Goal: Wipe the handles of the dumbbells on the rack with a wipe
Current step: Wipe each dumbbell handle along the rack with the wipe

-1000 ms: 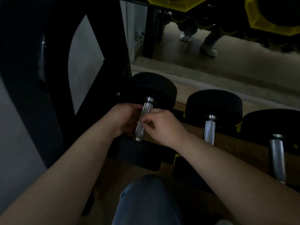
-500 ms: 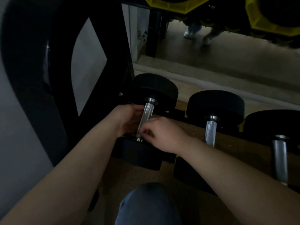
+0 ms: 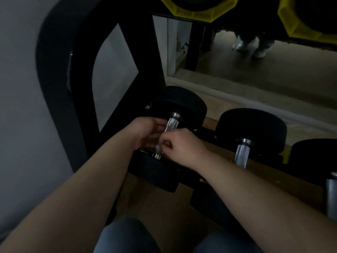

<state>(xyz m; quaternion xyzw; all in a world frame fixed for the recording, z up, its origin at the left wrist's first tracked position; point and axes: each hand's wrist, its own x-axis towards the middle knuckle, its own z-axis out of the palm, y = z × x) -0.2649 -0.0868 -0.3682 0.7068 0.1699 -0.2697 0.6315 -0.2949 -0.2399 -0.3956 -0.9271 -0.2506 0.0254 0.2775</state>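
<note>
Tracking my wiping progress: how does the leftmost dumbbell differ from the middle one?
The left hand and right hand grip the leftmost dumbbell by its handle; the middle dumbbell is untouched. The leftmost dumbbell lies beside the rack frame; the middle dumbbell doesn't. Both have black heads.

In dim light the right hand (image 3: 182,149) curled over the handle (image 3: 172,123) of the leftmost dumbbell (image 3: 184,101) on the rack (image 3: 54,79). The left hand (image 3: 145,132) lay against the handle's left side, grip unclear. A second dumbbell (image 3: 255,125) sat just beside.
</note>
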